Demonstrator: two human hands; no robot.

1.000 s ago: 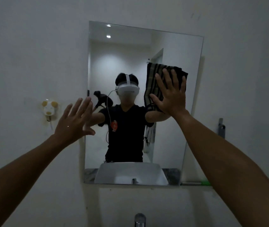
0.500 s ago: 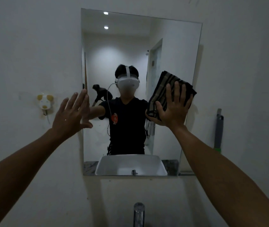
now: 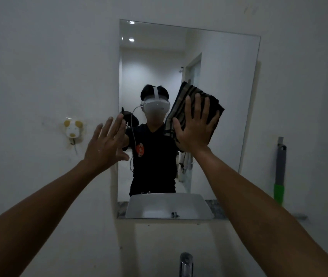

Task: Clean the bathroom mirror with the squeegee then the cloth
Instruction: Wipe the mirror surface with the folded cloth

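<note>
A frameless rectangular mirror (image 3: 229, 80) hangs on the white wall. My right hand (image 3: 196, 125) presses a dark striped cloth (image 3: 187, 96) flat against the glass near the mirror's middle, fingers spread over it. My left hand (image 3: 106, 143) is raised with fingers apart at the mirror's left edge, holding nothing; whether it touches the wall I cannot tell. The squeegee (image 3: 280, 168), with a grey and green handle, leans upright against the wall to the right of the mirror.
A small animal-shaped hook (image 3: 73, 129) is stuck to the wall left of the mirror. A chrome tap (image 3: 186, 264) rises at the bottom edge. The mirror reflects a person and a white basin.
My right hand has slid the cloth down and to the left across the glass, from the upper right toward the middle. My left hand stays at the left edge.
</note>
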